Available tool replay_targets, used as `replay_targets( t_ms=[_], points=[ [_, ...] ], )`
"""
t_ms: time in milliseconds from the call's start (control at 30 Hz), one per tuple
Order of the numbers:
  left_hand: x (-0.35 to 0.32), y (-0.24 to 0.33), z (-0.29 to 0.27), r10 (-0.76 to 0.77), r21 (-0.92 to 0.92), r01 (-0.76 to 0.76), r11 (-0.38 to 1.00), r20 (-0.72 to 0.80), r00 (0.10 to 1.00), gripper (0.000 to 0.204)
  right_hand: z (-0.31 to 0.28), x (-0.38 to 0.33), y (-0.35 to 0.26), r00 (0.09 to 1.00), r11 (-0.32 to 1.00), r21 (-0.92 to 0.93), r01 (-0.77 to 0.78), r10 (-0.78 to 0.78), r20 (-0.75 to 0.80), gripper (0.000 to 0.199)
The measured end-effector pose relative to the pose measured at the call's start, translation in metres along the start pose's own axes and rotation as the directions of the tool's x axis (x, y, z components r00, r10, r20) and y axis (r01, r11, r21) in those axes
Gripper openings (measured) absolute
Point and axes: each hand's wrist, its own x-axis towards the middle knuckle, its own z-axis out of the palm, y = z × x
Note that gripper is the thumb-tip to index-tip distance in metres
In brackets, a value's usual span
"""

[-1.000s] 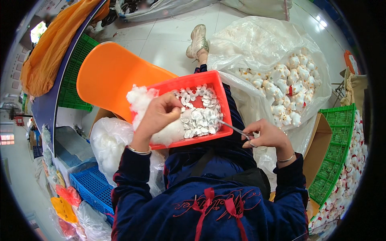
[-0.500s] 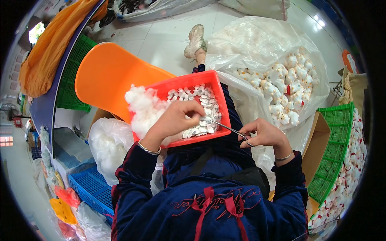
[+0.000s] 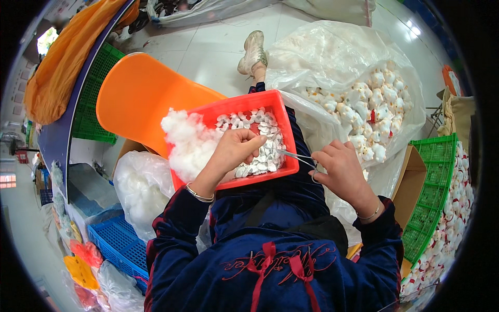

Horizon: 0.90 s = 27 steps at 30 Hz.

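A red plastic tray [image 3: 287, 117] rests across my lap, with fluffy white stuffing [image 3: 189, 148] in its left part and many small white fabric pieces [image 3: 270, 136] in the right. Over the tray, my left hand [image 3: 240, 148] is closed in a pinch; whatever its fingertips hold is too small to make out. My right hand [image 3: 338, 169] grips the ring handles of thin metal forceps [image 3: 293, 155]. Their shafts look slightly spread, and the tips point left over the white pieces, close to my left fingertips.
An orange chair [image 3: 150, 96] stands against the tray's left side. Right of my leg lies a clear plastic bag [image 3: 317, 57] with small white stuffed toys [image 3: 371, 112]. A green crate [image 3: 429, 192] is at the right; a blue crate [image 3: 122, 242] and a bag of stuffing [image 3: 143, 192] are at left.
My right hand has turned and shifted slightly up, and the forceps' shafts have spread apart. My left hand has moved a little to the right, its fingers still pinched.
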Motion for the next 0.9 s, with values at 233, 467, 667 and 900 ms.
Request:
replay_targets(
  t_ms=[233,467,667,900],
  points=[
    [-0.001,-0.015,0.001,0.105,-0.293,-0.106,0.95,-0.021,0.994,0.015,0.003,0.005,-0.009,0.996,0.999,0.029,-0.039,0.036,0.08,0.044],
    [-0.01,-0.016,0.011,0.084,-0.428,-0.147,0.892,-0.161,0.983,0.015,0.006,0.003,-0.005,0.985,0.905,0.399,-0.146,0.094,0.148,0.041],
    [-0.013,-0.02,0.013,0.092,-0.536,-0.171,0.827,-0.172,0.981,0.02,0.019,0.009,-0.008,0.987,0.89,0.433,-0.144,0.098,0.128,0.035],
    [-0.015,-0.019,0.014,0.085,-0.509,-0.171,0.843,-0.188,0.978,0.02,0.021,0.014,-0.01,0.987,0.884,0.446,-0.14,0.091,0.131,0.029]
  ],
)
